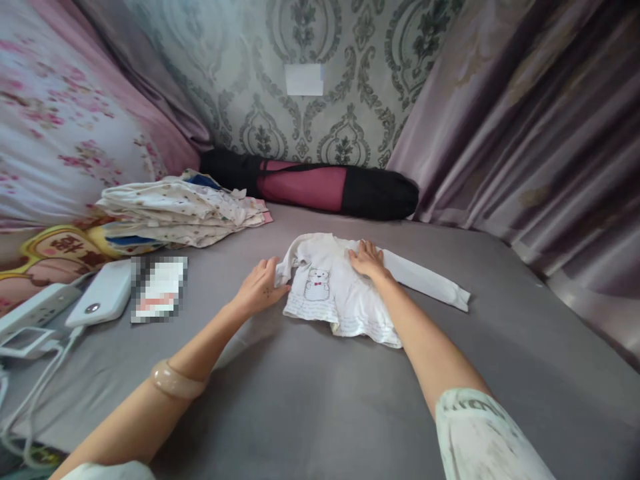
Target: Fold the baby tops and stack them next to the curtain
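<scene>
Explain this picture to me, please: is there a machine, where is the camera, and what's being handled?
There's no machine, just a person's bare hands, seen from a camera worn on the head, looking forward and down. On the grey sheet lies a small white top with an animal drawing. The right hand rests flat on it; the left hand is at a sleeve's end, though whether it grips is unclear. Around them are piled clothes, a long black-and-red bag and, at left, a white power strip.
</scene>
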